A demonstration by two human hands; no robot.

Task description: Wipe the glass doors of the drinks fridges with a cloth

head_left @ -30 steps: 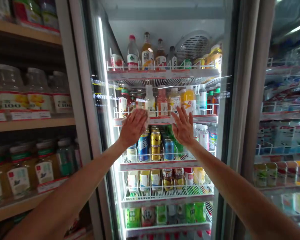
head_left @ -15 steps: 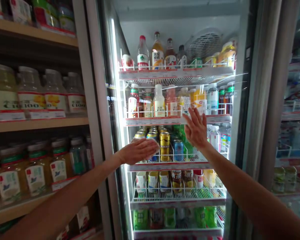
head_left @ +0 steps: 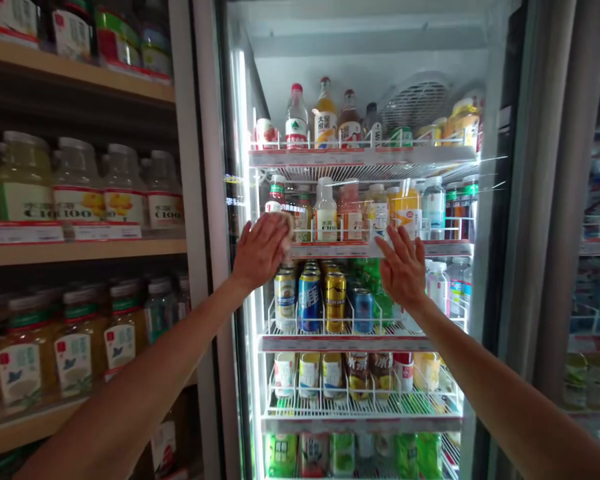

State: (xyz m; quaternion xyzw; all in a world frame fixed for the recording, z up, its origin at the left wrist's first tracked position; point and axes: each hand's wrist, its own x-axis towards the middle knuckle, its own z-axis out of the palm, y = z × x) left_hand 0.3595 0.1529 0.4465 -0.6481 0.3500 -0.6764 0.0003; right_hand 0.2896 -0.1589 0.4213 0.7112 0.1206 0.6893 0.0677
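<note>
My left hand (head_left: 263, 250) presses flat against the glass door of a lit drinks fridge, at the left side. Under its fingers is a pale cloth (head_left: 287, 233), of which only the edge shows. My right hand (head_left: 404, 267) rests on the glass further right, fingers spread, holding nothing that I can make out. Behind the glass, near my left hand, are beer cans (head_left: 309, 300) and a white-capped bottle (head_left: 326, 210). An orange juice bottle (head_left: 408, 203) stands behind my right fingertips.
Left of the fridge, wooden shelves (head_left: 80, 250) carry rows of bottled drinks. A grey door frame (head_left: 537, 200) runs up the right side, with another stocked cooler (head_left: 593, 267) beyond. Wire racks (head_left: 360, 423) hold more cans and bottles lower down.
My left hand has moved up and to the left over the glass with the cloth, from the can row to the bottle row. My right hand stays in place on the glass.
</note>
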